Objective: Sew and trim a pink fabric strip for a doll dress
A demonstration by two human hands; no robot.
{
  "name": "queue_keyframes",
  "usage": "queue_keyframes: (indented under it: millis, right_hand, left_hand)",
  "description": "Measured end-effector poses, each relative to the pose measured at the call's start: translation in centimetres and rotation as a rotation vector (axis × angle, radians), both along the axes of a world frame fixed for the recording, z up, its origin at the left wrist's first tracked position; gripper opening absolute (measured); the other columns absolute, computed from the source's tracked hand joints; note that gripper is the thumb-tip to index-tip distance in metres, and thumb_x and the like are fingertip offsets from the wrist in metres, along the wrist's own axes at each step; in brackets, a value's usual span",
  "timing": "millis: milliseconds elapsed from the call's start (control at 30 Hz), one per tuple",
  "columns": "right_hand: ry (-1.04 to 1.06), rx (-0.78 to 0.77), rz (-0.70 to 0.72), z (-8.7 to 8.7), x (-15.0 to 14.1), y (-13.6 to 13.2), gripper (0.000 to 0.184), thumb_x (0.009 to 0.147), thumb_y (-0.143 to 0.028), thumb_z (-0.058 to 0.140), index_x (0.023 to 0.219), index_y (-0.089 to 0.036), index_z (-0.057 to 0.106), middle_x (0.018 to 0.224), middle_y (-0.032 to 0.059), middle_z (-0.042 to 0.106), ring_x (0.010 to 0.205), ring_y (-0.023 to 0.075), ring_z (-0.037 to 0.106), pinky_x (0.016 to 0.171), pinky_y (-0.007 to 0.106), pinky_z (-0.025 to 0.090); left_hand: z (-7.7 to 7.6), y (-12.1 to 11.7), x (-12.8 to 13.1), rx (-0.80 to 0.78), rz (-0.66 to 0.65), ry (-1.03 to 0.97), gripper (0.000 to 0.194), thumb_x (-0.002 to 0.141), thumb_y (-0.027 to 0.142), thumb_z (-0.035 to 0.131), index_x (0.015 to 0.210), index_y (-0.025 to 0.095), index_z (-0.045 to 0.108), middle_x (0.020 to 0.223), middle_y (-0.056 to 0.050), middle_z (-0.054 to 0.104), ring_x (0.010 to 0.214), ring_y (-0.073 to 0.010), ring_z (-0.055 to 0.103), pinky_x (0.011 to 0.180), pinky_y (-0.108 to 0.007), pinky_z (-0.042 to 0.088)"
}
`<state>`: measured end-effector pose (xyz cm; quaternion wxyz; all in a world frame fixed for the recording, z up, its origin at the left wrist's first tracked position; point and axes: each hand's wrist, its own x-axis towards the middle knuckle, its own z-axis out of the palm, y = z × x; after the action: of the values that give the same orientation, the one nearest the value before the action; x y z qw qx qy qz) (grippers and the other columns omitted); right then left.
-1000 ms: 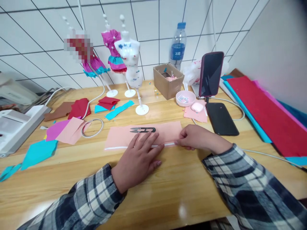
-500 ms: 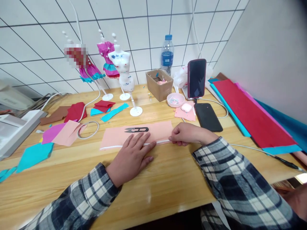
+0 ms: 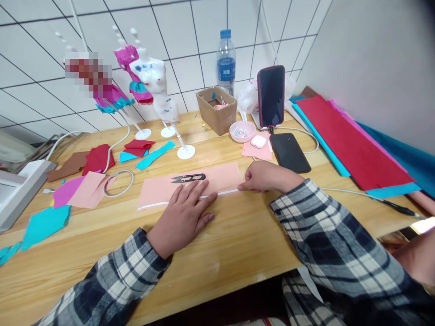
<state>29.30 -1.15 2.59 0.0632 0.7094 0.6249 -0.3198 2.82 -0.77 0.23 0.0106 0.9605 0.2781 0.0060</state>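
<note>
My wooden table (image 3: 220, 253) runs back past a white dress form (image 3: 157, 86) and a cardboard box (image 3: 215, 114) to a white tiled wall (image 3: 178, 25). Since half a second ago my view has shifted; my left hand (image 3: 183, 219) still lies flat across the near edge of the peach sheet (image 3: 222, 175), and my right hand (image 3: 267, 176), apart from it, stays curled at the sheet's right end; I cannot tell whether it pinches anything. The sheet lies oblong on the table, a white strip (image 3: 226, 193) along its near edge, black snips (image 3: 183, 177) on top.
</note>
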Motion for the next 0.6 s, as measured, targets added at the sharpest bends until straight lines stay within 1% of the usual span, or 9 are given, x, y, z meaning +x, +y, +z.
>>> queue_keyframes:
  millis: [100,233,300,333,367,467,500,533,600]
  right_hand:
    - [-0.011,-0.022,0.003,0.1,0.6,0.0,0.041,0.073,-0.053,0.066,0.053,-0.019,0.06,0.053,0.0035,0.063,0.046,0.0147,0.055,0.051,0.029,0.038]
    - [0.199,-0.096,-0.109,0.0,1.3,-0.3,0.029,0.075,-0.041,0.068,0.059,-0.018,0.06,0.058,0.002,0.065,0.046,0.0119,0.053,0.049,0.027,0.04]
    - [0.291,-0.107,-0.148,0.0,1.8,-0.5,0.027,0.077,-0.038,0.067,0.061,-0.018,0.059,0.058,0.0009,0.063,0.046,0.0107,0.051,0.049,0.025,0.04]
    - [0.302,-0.082,-0.16,0.0,1.9,-0.5,0.028,0.079,-0.039,0.065,0.061,-0.018,0.059,0.057,0.0004,0.062,0.046,0.0104,0.051,0.049,0.025,0.039]
    - [0.283,-0.02,-0.169,0.0,2.1,-0.4,0.03,0.08,-0.041,0.063,0.06,-0.018,0.058,0.056,0.0,0.06,0.047,0.0103,0.05,0.049,0.025,0.037]
    - [0.128,0.335,-0.173,0.0,1.7,-0.1,0.036,0.084,-0.048,0.056,0.061,-0.019,0.056,0.06,0.0004,0.06,0.054,0.0119,0.05,0.051,0.026,0.031]
    - [0.088,0.423,-0.155,-0.1,1.4,-0.1,0.037,0.083,-0.051,0.056,0.063,-0.02,0.056,0.062,0.0005,0.06,0.057,0.0127,0.05,0.051,0.026,0.029]
    - [0.064,0.465,-0.125,-0.2,1.0,0.0,0.038,0.081,-0.054,0.057,0.066,-0.02,0.057,0.064,0.0004,0.061,0.059,0.0132,0.051,0.051,0.026,0.028]
    - [0.047,0.438,-0.05,-0.5,0.0,-0.1,0.038,0.076,-0.058,0.062,0.068,-0.021,0.057,0.067,-0.0004,0.062,0.06,0.0135,0.051,0.051,0.026,0.026]
  left_hand:
    - [0.0,0.0,0.1,-0.007,-0.001,0.008,0.047,0.096,0.045,0.044,0.139,0.027,0.051,0.157,-0.009,0.033,0.143,-0.0347,0.03,0.115,-0.059,0.025]
    - [0.0,0.0,0.0,-0.006,0.001,0.01,0.048,0.096,0.046,0.043,0.14,0.027,0.05,0.157,-0.01,0.032,0.142,-0.0342,0.031,0.115,-0.058,0.026]
    - [-0.1,0.0,0.0,-0.002,0.002,0.011,0.048,0.097,0.046,0.042,0.14,0.027,0.049,0.157,-0.01,0.032,0.143,-0.034,0.031,0.114,-0.058,0.026]
    - [-0.1,0.0,0.0,-0.001,0.001,0.011,0.048,0.097,0.046,0.041,0.141,0.027,0.049,0.157,-0.01,0.032,0.143,-0.0338,0.031,0.114,-0.058,0.026]
    - [-0.1,0.0,0.0,-0.002,0.0,0.009,0.048,0.097,0.046,0.041,0.141,0.027,0.049,0.157,-0.011,0.032,0.143,-0.0337,0.031,0.114,-0.058,0.026]
    - [-0.1,0.1,-0.1,-0.015,-0.008,-0.006,0.049,0.096,0.047,0.042,0.141,0.028,0.048,0.156,-0.011,0.033,0.143,-0.0334,0.031,0.115,-0.057,0.026]
    - [-0.1,0.1,-0.1,-0.021,-0.01,-0.012,0.049,0.096,0.047,0.042,0.141,0.028,0.048,0.156,-0.011,0.033,0.143,-0.0335,0.031,0.115,-0.058,0.026]
    - [-0.1,0.1,-0.2,-0.025,-0.01,-0.018,0.049,0.096,0.047,0.043,0.141,0.028,0.048,0.156,-0.011,0.033,0.142,-0.0336,0.031,0.115,-0.058,0.026]
    - [-0.2,0.0,-0.2,-0.03,-0.008,-0.026,0.049,0.096,0.047,0.043,0.141,0.027,0.048,0.156,-0.011,0.033,0.142,-0.0339,0.031,0.114,-0.058,0.026]
